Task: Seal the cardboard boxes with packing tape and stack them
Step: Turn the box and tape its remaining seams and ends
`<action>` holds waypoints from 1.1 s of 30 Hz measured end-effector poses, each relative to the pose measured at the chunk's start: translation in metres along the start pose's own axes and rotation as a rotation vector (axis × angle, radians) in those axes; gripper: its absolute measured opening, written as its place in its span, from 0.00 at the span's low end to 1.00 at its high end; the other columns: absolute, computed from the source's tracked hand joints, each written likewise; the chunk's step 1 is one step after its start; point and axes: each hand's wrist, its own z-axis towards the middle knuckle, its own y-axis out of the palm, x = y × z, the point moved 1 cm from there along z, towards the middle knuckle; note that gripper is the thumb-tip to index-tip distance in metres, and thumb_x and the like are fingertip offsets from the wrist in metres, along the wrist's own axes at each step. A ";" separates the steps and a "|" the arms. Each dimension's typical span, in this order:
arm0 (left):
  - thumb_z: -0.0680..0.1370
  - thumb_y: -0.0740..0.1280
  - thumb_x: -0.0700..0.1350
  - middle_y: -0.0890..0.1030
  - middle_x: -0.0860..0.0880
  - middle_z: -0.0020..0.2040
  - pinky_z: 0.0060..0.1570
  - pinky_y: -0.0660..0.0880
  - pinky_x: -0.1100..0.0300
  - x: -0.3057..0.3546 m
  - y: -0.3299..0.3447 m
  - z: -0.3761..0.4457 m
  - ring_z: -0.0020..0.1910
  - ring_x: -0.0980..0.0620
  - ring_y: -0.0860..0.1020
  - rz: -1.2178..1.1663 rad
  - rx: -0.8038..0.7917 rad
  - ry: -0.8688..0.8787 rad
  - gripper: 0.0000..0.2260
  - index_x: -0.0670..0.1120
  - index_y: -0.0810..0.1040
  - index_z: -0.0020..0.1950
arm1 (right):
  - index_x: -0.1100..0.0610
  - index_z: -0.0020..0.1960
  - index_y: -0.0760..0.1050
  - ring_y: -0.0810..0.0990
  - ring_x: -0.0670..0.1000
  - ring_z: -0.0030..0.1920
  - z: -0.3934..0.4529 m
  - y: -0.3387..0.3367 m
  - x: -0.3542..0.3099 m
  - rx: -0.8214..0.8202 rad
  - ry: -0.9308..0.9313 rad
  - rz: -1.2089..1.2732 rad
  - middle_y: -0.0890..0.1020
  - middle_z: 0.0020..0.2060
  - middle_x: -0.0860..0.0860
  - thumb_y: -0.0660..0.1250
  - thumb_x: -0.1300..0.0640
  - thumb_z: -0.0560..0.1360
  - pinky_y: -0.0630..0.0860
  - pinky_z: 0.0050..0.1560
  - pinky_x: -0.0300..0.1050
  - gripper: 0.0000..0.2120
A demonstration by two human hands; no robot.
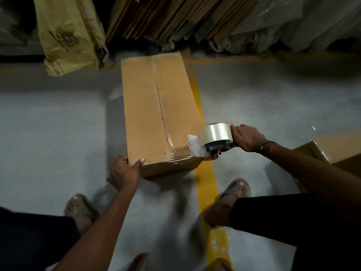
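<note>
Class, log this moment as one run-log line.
left hand: grips cardboard box corner | right hand: holds tape dispenser | seam: near end taped

A grey floor (pixel 48 124) with a yellow line (pixel 207 184) carries a box (pixel 156 106) at centre frame, a second box (pixel 336 153) at right, and two sandalled feet below.

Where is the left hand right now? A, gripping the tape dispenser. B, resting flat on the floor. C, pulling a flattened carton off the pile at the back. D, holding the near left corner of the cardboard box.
D: the left hand grips the near left corner of the cardboard box, thumb on its top, while the right hand holds the tape dispenser at the box's near right corner.
</note>
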 end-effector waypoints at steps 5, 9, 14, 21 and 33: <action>0.74 0.76 0.39 0.76 0.47 0.60 0.58 0.77 0.46 0.046 0.030 -0.031 0.58 0.43 0.77 -0.025 0.028 0.456 0.17 0.51 0.78 0.60 | 0.60 0.46 0.76 0.74 0.48 0.29 0.009 -0.001 0.006 -0.113 -0.099 0.015 0.76 0.28 0.50 0.27 0.27 0.74 0.64 0.34 0.40 0.49; 0.78 0.69 0.36 0.85 0.49 0.53 0.49 0.76 0.58 0.105 0.069 -0.067 0.50 0.51 0.80 -0.158 -0.399 0.560 0.10 0.46 0.84 0.57 | 0.55 0.36 0.72 0.78 0.52 0.32 0.012 -0.002 0.010 -0.185 -0.092 0.094 0.79 0.30 0.53 0.35 0.34 0.81 0.71 0.40 0.43 0.36; 0.82 0.70 0.43 0.82 0.42 0.60 0.48 0.71 0.57 0.126 0.092 -0.075 0.53 0.47 0.78 -0.165 -0.472 0.291 0.12 0.39 0.79 0.63 | 0.54 0.37 0.72 0.78 0.50 0.33 0.016 0.001 0.013 -0.181 -0.108 0.108 0.79 0.31 0.51 0.37 0.38 0.84 0.68 0.40 0.41 0.34; 0.80 0.71 0.42 0.85 0.43 0.59 0.52 0.72 0.58 0.126 0.103 -0.072 0.57 0.44 0.81 -0.091 -0.471 0.297 0.11 0.45 0.84 0.62 | 0.61 0.52 0.80 0.77 0.44 0.32 0.016 0.002 0.035 -0.299 -0.061 0.223 0.78 0.30 0.46 0.38 0.40 0.86 0.68 0.41 0.39 0.37; 0.79 0.60 0.71 0.83 0.40 0.41 0.43 0.75 0.54 0.179 0.086 -0.075 0.40 0.44 0.80 -0.443 -0.813 -0.100 0.33 0.40 0.80 0.46 | 0.57 0.42 0.78 0.77 0.49 0.34 0.033 0.001 0.060 -0.280 -0.091 -0.013 0.79 0.31 0.51 0.34 0.32 0.81 0.72 0.45 0.45 0.42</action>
